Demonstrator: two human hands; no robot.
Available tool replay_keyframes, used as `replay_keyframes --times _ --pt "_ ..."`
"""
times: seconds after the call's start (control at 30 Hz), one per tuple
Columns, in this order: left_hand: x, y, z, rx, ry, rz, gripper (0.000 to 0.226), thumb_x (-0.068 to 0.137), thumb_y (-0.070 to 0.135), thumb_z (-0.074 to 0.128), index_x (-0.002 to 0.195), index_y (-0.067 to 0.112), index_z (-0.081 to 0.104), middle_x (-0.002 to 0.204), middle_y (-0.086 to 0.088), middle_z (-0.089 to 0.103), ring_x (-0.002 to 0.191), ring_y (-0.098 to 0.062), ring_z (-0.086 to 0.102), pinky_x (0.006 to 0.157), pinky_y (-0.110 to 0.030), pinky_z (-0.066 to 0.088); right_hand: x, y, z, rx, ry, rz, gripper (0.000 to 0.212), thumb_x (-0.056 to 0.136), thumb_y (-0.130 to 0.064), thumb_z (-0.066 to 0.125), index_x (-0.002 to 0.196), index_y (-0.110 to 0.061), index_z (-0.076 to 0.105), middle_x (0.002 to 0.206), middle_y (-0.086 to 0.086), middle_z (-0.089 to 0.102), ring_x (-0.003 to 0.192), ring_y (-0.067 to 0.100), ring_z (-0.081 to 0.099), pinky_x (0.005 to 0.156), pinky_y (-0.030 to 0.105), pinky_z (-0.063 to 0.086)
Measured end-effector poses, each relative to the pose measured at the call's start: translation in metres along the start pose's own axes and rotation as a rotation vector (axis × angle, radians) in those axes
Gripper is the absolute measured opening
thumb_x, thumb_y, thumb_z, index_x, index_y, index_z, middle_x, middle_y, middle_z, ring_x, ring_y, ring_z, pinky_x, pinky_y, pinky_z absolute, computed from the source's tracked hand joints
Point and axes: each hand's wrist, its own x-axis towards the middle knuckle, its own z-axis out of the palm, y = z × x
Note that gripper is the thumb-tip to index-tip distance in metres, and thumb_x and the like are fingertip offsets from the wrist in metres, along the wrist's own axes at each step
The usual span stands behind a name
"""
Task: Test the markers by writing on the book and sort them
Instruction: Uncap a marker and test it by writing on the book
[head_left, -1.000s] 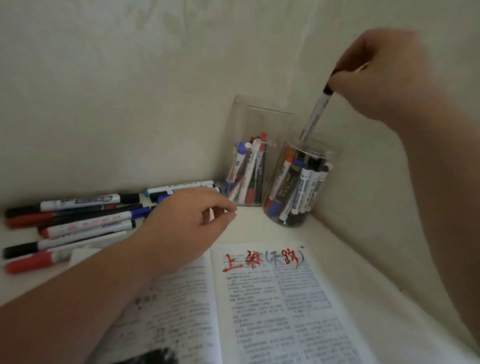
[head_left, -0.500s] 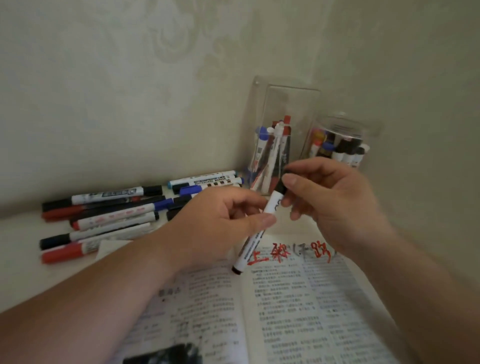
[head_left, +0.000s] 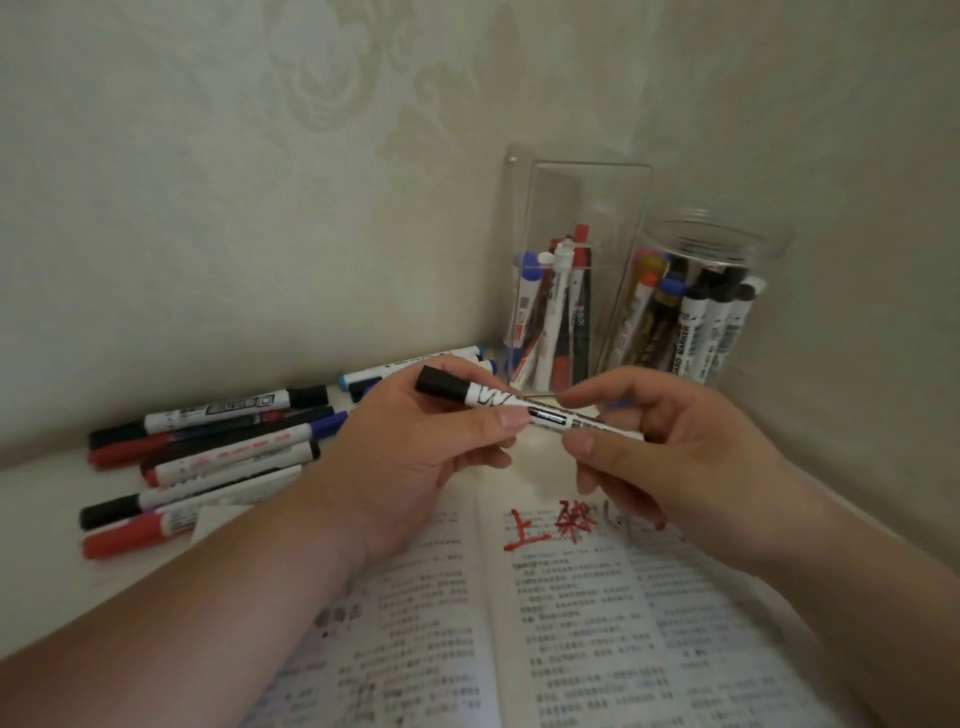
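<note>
The job looks partly done: red characters (head_left: 550, 525) already mark the top of the open book's (head_left: 571, 634) right page, and both containers in the tabletop's (head_left: 41, 499) back right corner hold markers. The square clear box (head_left: 587, 197) has red, blue and white-ended ones standing in it. The round clear jar (head_left: 727, 236) just beside it holds mostly black-capped markers, with a blue and a red among them. A batch of loose markers (head_left: 218, 447) lies along the back edge at the left, apparently untested. Above the book, the black-capped marker (head_left: 524, 410) is level and its cap is on. The left hand (head_left: 415, 447) pinches it near the cap and the right hand (head_left: 675, 452) pinches the barrel's far end.
</note>
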Motion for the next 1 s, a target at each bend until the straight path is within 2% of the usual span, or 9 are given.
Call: replay_keyframes --times 0.1,0.17,0.3,0.4,0.57,0.73,0.87,0.97,1.0 --pt "0.0 0.004 -0.004 0.312 0.056 0.069 0.015 0.072 0.018 0.088 0.079 0.018 0.075 0.069 -0.003 0.069 0.062 -0.014 0.063 0.062 -0.026 0.054 0.001 0.0 -0.008 0.041 0.014 0.008 0.018 0.064 -0.025 0.087 0.076 -0.018 0.076 0.055 0.014 0.062 0.039 0.016 0.04 0.038 0.018 0.03" --pt "-0.002 0.009 -0.005 0.577 0.038 0.117 0.006 0.088 0.025 0.073 0.082 0.024 0.074 0.064 0.007 0.068 0.057 -0.005 0.06 0.06 -0.019 0.05 0.002 0.0 -0.014 0.064 0.05 0.009 0.02 0.062 -0.01 0.091 0.069 -0.016 0.074 0.049 0.012 0.053 0.039 0.016 0.036 0.038 0.019 0.027" --pt "-0.006 0.017 -0.002 0.912 -0.215 0.089 0.018 0.093 0.05 0.052 0.102 0.044 0.066 0.088 0.024 0.07 0.076 0.002 0.064 0.068 -0.012 0.048 -0.001 -0.002 -0.009 0.243 0.098 -0.034 0.013 0.062 -0.008 0.081 0.068 -0.013 0.071 0.048 0.011 0.049 0.038 0.015 0.038 0.037 0.02 0.028" --pt "-0.011 0.016 0.004 1.029 -0.339 0.08 0.011 0.102 0.044 0.043 0.1 0.049 0.053 0.089 0.029 0.062 0.082 0.008 0.059 0.068 -0.007 0.041 -0.007 -0.002 0.004 0.275 0.066 -0.064 0.015 0.073 -0.009 0.082 0.073 -0.019 0.072 0.055 0.011 0.056 0.043 0.019 0.045 0.041 0.023 0.032" --pt "-0.016 0.017 0.009 1.0 -0.391 0.144 0.01 0.103 0.045 0.038 0.098 0.049 0.046 0.092 0.03 0.059 0.089 0.006 0.058 0.07 -0.011 0.042 -0.012 0.001 0.021 0.093 0.031 -0.154 0.018 0.079 -0.024 0.072 0.089 -0.009 0.07 0.061 0.01 0.063 0.046 0.018 0.05 0.041 0.021 0.04" --pt "-0.015 0.017 0.009 0.949 -0.387 0.18 0.015 0.103 0.041 0.044 0.105 0.039 0.059 0.096 0.021 0.066 0.094 0.002 0.062 0.077 -0.016 0.046 -0.011 0.003 0.022 0.142 0.039 -0.166 0.017 0.083 -0.027 0.079 0.084 -0.011 0.072 0.064 0.013 0.061 0.048 0.025 0.049 0.04 0.025 0.039" --pt "-0.013 0.018 0.01 0.935 -0.352 0.201 0.016 0.095 0.056 0.042 0.104 0.062 0.053 0.102 0.033 0.066 0.098 0.011 0.061 0.081 -0.008 0.044 -0.014 0.0 0.02 0.156 0.028 -0.201 0.014 0.077 -0.028 0.076 0.082 -0.015 0.074 0.062 0.015 0.06 0.047 0.025 0.05 0.04 0.025 0.04" --pt "-0.012 0.015 0.006 0.964 -0.347 0.174 0.03 0.091 0.069 0.037 0.116 0.063 0.053 0.103 0.014 0.072 0.092 -0.003 0.067 0.083 -0.027 0.053 -0.013 -0.001 0.014 0.139 0.053 -0.218 0.013 0.085 -0.018 0.079 0.074 -0.018 0.072 0.057 0.013 0.057 0.044 0.024 0.047 0.041 0.024 0.038" --pt "-0.013 0.016 0.005 0.934 -0.336 0.136 0.038 0.09 0.07 0.034 0.12 0.057 0.054 0.101 0.017 0.071 0.091 0.0 0.066 0.08 -0.023 0.052 -0.011 -0.001 0.01 0.139 0.083 -0.207 0.018 0.086 -0.014 0.076 0.07 -0.018 0.069 0.053 0.011 0.053 0.043 0.023 0.044 0.042 0.023 0.036"
